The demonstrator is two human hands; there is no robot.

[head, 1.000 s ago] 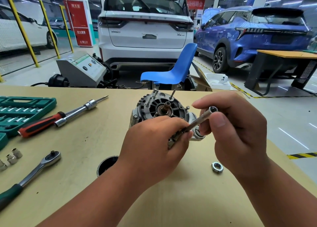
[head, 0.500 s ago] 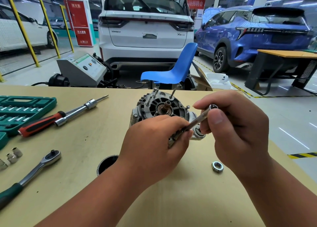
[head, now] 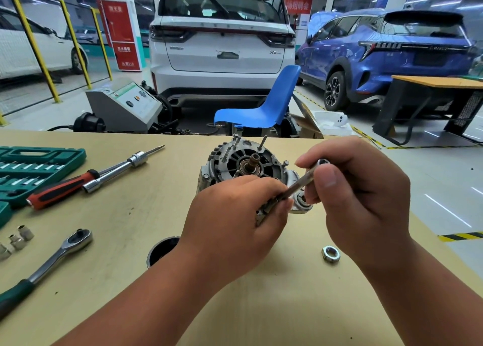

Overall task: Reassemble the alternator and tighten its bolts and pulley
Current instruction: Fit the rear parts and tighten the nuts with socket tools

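Conceivably, threads in the alternator (head: 235,160) could be crossed if the rod (head: 300,182), pinched by both left grip (head: 235,215) and right grip (head: 360,196), is driven tilted.

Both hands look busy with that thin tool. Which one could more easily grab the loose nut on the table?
Probably the right hand: the nut lies just beside its wrist, while the left hand is farther off, steadying the tool against the alternator.
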